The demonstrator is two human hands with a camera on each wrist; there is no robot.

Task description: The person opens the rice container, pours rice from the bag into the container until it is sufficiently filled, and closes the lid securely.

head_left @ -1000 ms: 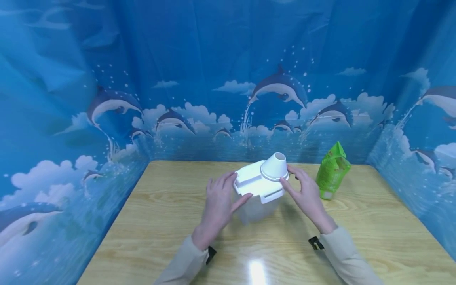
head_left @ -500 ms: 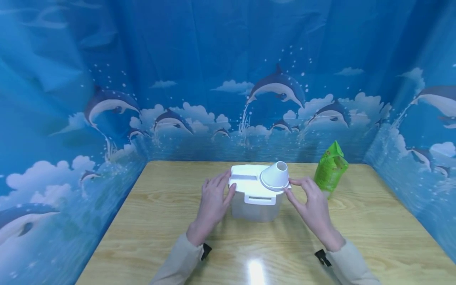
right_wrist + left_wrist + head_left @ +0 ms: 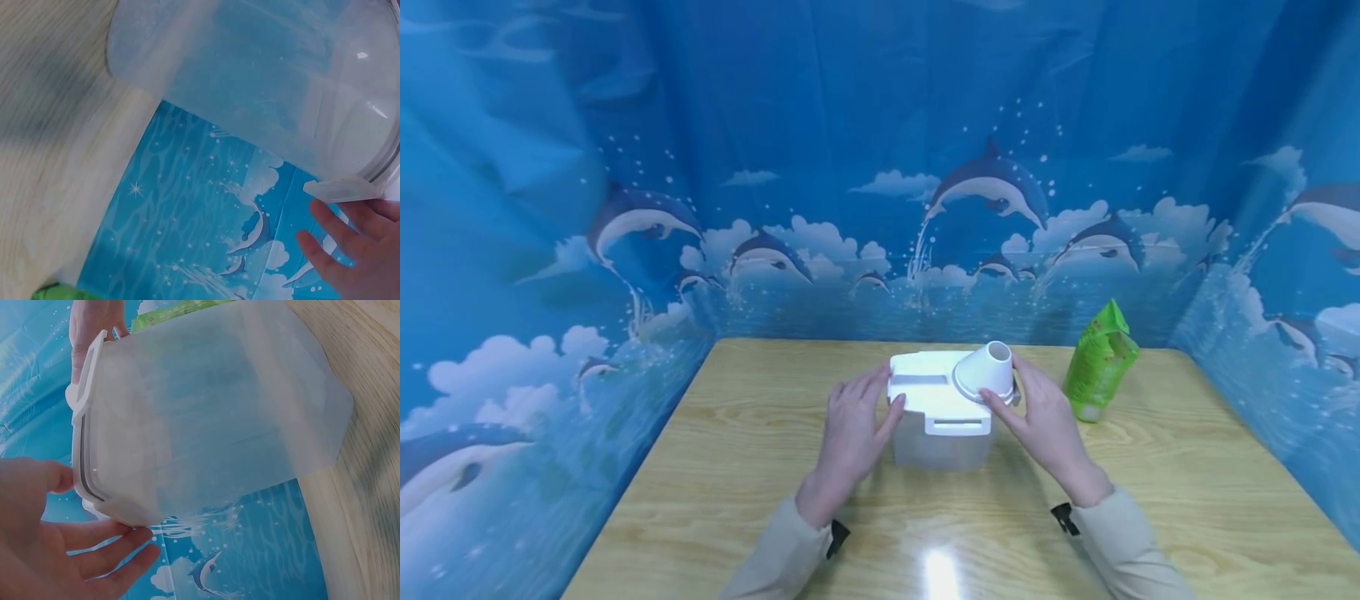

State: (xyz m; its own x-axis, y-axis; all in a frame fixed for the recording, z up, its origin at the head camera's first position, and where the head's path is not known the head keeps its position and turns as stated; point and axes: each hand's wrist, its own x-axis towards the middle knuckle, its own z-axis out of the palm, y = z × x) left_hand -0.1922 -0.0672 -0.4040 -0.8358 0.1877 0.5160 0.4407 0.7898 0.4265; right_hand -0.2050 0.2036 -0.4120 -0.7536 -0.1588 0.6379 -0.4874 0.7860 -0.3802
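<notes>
A translucent plastic container (image 3: 940, 450) stands upright on the table, wearing a white lid (image 3: 921, 396) with a cone-shaped spout (image 3: 985, 372) at its right end. My left hand (image 3: 850, 433) holds the lid's left end, thumb on the front corner; its fingers touch a side latch (image 3: 128, 511) in the left wrist view. At the other end, my right hand (image 3: 1047, 425) grips around the spout's base, thumb in front and fingers behind. The right wrist view shows those fingers beside another latch flap (image 3: 344, 189). No contents can be made out through the cloudy wall.
A green bag (image 3: 1099, 362) with a folded top stands at the back right, just beyond my right hand. The wooden table (image 3: 737, 500) ends at a blue dolphin-print curtain (image 3: 820, 167) on the back and both sides.
The container has gone from turned and tilted to upright and squared, its lid lower. My right hand has shifted from the lid's right edge to the spout's base.
</notes>
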